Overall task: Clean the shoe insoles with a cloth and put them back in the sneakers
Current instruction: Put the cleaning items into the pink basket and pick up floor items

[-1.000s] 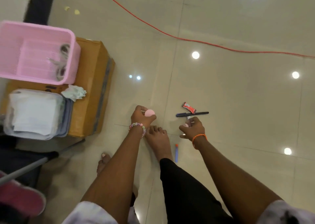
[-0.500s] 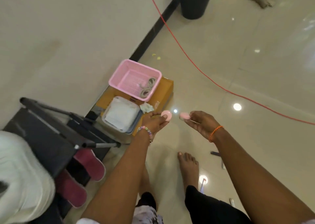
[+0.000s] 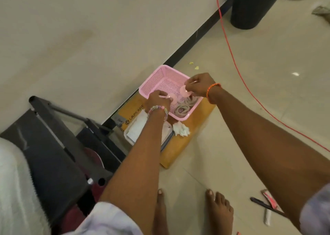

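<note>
Over the pink basket (image 3: 153,81) on the cardboard box (image 3: 180,145), the left hand (image 3: 158,100) pinches one small round pink item (image 3: 171,96) and the right hand (image 3: 199,86) pinches another (image 3: 184,90), above coiled bangles (image 3: 182,108); no insoles or sneakers in view.

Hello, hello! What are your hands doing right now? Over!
Left hand and right hand each pinch a small pink piece over the pink basket. No insoles or sneakers visible. Nothing blocking.
</note>
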